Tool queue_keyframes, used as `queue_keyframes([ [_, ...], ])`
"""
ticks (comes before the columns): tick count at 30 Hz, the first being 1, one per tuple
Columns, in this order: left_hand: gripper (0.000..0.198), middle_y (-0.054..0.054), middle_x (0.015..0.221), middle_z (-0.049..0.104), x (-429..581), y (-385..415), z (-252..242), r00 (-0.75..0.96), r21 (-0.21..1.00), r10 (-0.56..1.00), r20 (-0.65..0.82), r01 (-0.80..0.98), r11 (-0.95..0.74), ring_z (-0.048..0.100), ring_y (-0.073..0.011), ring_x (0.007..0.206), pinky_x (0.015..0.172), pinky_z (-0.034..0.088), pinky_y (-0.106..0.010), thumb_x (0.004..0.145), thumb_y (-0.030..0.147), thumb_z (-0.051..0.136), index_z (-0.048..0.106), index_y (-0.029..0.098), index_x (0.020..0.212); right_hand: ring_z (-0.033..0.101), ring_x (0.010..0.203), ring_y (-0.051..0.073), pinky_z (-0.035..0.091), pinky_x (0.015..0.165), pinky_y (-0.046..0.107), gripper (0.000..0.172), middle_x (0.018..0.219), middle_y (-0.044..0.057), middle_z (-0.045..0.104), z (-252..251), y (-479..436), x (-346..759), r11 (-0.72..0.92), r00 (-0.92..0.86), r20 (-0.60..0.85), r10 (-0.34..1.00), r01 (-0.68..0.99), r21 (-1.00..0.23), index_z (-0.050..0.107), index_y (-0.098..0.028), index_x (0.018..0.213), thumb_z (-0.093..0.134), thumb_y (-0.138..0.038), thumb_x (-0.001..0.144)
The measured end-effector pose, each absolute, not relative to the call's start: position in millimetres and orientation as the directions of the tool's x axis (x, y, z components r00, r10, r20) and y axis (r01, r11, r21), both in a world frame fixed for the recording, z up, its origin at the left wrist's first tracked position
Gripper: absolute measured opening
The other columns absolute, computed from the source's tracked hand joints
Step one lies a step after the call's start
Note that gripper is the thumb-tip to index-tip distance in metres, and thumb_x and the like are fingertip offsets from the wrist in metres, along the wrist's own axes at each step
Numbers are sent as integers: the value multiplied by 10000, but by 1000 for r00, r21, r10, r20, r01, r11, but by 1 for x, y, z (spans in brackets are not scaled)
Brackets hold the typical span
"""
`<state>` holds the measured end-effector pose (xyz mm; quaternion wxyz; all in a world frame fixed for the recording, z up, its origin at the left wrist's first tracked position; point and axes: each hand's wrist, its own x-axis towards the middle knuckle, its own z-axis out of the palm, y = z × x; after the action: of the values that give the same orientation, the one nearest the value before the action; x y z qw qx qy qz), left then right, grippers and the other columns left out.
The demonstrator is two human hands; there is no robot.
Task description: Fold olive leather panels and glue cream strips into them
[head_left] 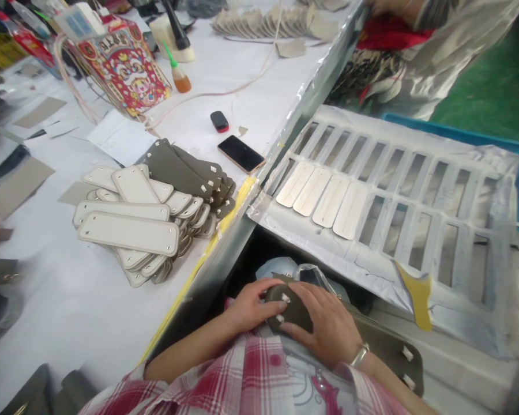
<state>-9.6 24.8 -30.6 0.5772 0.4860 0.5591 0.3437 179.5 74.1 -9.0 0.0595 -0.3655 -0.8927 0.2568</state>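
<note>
Low in the view, both my hands hold a stack of olive-grey leather strips [384, 346] on my lap. My left hand [249, 306] grips the rounded near end from the left, fingers curled. My right hand [328, 324], a bracelet on its wrist, lies over the top with fingers bent round the same end. Small white tabs show on the strips. On the white table to the left lies a fanned pile of cream strips [130, 230], beside a pile of olive strips [185, 170].
A silver slotted rack [436, 230] at right holds several pale strips [324, 199] in its slots. A black phone [241, 153], a small black-red object [219, 121], a glue bottle [178, 72] and a colourful bag [123, 66] lie on the table. Another person's sleeve [450, 40] shows top right.
</note>
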Motion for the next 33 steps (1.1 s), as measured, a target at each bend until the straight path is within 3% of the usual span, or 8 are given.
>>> queue_keyframes([
  [5, 390, -37, 1061, 602, -9, 25, -34, 130, 936, 932, -339, 143, 321, 553, -190, 976, 862, 423, -271, 747, 319, 645, 598, 200, 1115, 559, 1010, 248, 459, 862, 423, 547, 1111, 95, 598, -6, 85, 176, 521, -739, -178, 649, 603, -604, 518, -188, 1146, 628, -515, 721],
  [11, 386, -35, 1045, 611, -7, 26, -34, 137, 929, 920, -368, 109, 355, 565, -193, 955, 832, 436, -268, 755, 350, 636, 601, 203, 1111, 581, 1012, 215, 471, 878, 380, 364, 1087, 77, 634, -7, 102, 179, 451, -787, -202, 582, 520, -725, 563, -207, 1109, 588, -367, 783],
  [17, 400, -44, 1133, 612, -4, 24, -31, 104, 921, 915, -390, 46, 387, 549, -216, 1045, 925, 417, -315, 763, 326, 631, 581, 201, 1140, 539, 1105, 211, 441, 947, 388, 409, 1200, 83, 589, -10, 107, 183, 476, -834, -183, 521, 462, -749, 522, -188, 1222, 524, -300, 829],
  [26, 424, -61, 1111, 601, -4, 13, -33, 32, 922, 922, -386, 57, 384, 546, -200, 1035, 908, 422, -311, 730, 317, 668, 560, 178, 1116, 539, 1096, 204, 418, 970, 397, 429, 1205, 62, 585, -11, 107, 186, 474, -871, -207, 446, 426, -770, 498, -204, 1263, 503, -302, 846],
  [30, 255, -33, 926, 598, -7, -7, -26, -224, 908, 922, -316, 208, 362, 563, -144, 836, 751, 455, -257, 780, 351, 602, 562, 165, 949, 544, 1084, 196, 423, 963, 390, 399, 1194, 57, 589, -14, 103, 187, 498, -865, -202, 459, 439, -748, 506, -208, 1248, 464, -323, 868],
  [33, 209, 0, 779, 568, -3, -24, -15, -241, 889, 933, -268, 311, 335, 527, -113, 692, 651, 435, -227, 817, 375, 547, 561, 168, 841, 544, 1082, 206, 435, 945, 402, 405, 1189, 70, 588, -16, 99, 186, 577, -860, -156, 485, 449, -683, 488, -202, 1256, 453, -314, 868],
])
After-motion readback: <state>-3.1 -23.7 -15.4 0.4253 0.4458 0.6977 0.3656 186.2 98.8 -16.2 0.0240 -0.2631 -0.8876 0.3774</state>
